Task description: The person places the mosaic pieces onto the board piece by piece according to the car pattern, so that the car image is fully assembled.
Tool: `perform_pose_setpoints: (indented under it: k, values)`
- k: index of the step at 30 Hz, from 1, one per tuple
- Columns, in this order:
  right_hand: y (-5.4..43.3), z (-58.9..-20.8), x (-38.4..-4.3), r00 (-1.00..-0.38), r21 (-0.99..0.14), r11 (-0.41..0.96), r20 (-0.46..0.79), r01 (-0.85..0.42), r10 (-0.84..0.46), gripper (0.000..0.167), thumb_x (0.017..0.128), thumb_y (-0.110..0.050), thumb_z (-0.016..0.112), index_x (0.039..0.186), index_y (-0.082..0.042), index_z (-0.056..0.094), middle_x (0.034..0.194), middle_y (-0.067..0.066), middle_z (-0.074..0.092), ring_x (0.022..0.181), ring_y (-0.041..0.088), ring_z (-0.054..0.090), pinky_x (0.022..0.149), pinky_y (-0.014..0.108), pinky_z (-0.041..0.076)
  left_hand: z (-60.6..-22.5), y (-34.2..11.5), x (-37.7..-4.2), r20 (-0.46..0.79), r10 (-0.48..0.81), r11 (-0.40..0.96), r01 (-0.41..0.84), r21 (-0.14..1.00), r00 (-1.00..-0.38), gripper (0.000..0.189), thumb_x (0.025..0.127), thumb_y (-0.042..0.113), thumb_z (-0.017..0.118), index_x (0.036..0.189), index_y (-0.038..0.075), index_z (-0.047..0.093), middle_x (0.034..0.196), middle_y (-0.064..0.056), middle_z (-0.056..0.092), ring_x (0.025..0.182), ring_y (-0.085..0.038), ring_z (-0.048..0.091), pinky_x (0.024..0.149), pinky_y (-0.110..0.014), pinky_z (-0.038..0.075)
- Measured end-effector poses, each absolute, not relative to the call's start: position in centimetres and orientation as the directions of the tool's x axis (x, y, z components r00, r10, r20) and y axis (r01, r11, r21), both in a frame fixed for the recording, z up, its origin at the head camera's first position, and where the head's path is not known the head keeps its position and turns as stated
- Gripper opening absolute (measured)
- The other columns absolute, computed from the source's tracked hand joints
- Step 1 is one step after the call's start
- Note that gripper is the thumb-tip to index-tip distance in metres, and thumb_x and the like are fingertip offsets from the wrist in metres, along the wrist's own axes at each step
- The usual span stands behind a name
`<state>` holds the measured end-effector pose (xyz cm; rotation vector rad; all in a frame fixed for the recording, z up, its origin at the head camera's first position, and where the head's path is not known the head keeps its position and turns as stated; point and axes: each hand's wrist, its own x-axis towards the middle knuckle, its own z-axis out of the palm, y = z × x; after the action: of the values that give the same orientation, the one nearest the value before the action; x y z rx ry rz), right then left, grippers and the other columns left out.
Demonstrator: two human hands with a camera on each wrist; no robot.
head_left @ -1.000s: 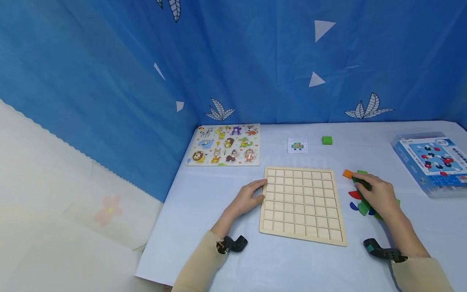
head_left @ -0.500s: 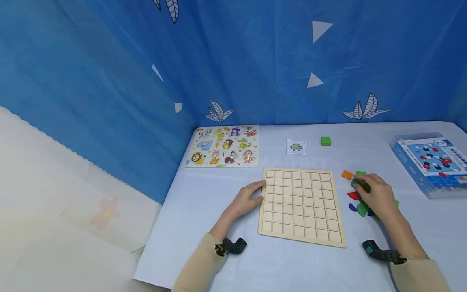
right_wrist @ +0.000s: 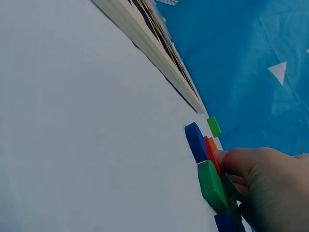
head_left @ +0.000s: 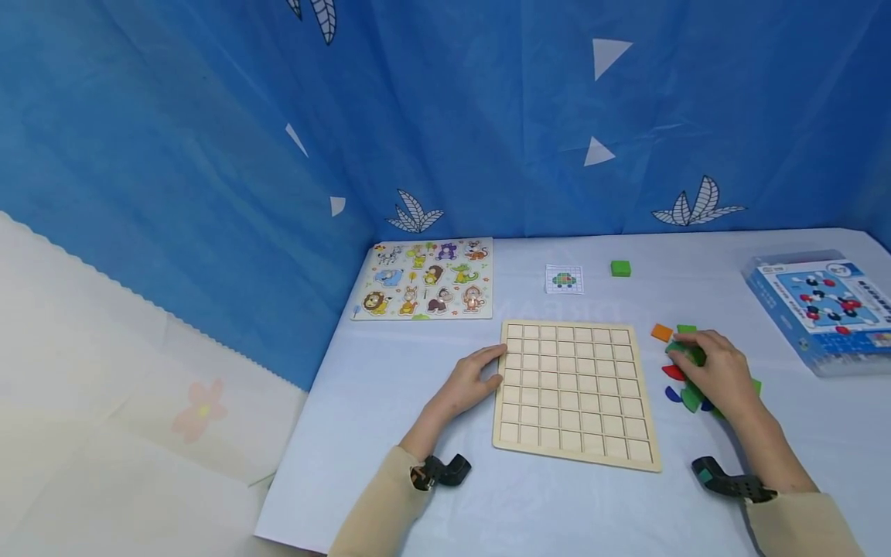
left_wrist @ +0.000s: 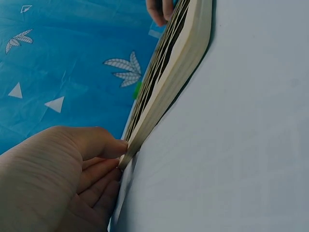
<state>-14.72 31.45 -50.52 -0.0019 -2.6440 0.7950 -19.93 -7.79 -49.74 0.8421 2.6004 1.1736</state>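
My left hand rests at the left edge of a square wooden grid board, thumb and fingertips touching its rim. In the left wrist view, the thumb lies at the edge of the board with the other fingers just below. To the board's right, my right hand is over a loose pile of coloured pieces, thumb and fingers pinching a green puzzle piece. Around it lie an orange square piece, a red piece, a blue piece and more green pieces. The palm hides part of the pile.
Behind the board are a small printed pattern card and a green block. An animal puzzle board lies at the back left. A blue boxed molecule set stands at the right, and a blue curtain hangs behind the table.
The right hand's fingers shift slightly among the pieces, and the green piece between them shows more of its lighter face. My left hand stays at the board's edge.
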Motion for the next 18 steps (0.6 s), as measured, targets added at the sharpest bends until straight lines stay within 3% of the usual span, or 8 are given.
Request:
perform_pose_setpoints:
  k: [8,16,18]
  values:
    - [31.5,-50.2,-14.5,-0.95,-0.53,0.843,0.302,-0.093,0.086,0.034,0.083,0.002,0.058,0.117,0.009,0.056,0.116,0.031,0.05,0.107,0.049,0.041,0.089,0.068,0.034,-49.8,-7.9,-19.9,0.092,0.56,0.536,0.444,0.718,-0.824,0.052,0.091,0.008,0.061,0.14,0.005,0.045,0.142,-0.007,0.044,0.132,-0.018,0.037,0.109,-0.028,0.031]
    - [31.2,-48.9,-14.2,-0.921,-0.542,0.831,0.375,-0.126,0.105,0.031,0.084,0.001,0.064,0.114,0.008,0.059,0.112,0.03,0.054,0.105,0.05,0.048,0.085,0.066,0.039,-49.8,-7.8,-20.0,0.085,0.569,0.521,0.438,0.733,-0.818,0.052,0.091,0.01,0.061,0.141,0.006,0.044,0.143,-0.007,0.044,0.133,-0.018,0.036,0.109,-0.028,0.031]
    - [31.0,-48.7,-14.4,-0.912,-0.568,0.813,0.389,-0.13,0.126,0.032,0.085,-0.001,0.066,0.116,0.004,0.061,0.113,0.026,0.057,0.106,0.046,0.051,0.087,0.061,0.043,-49.8,-8.0,-20.0,0.075,0.56,0.537,0.43,0.725,-0.825,0.052,0.091,0.011,0.061,0.141,0.007,0.044,0.143,-0.007,0.043,0.133,-0.019,0.037,0.109,-0.029,0.031]
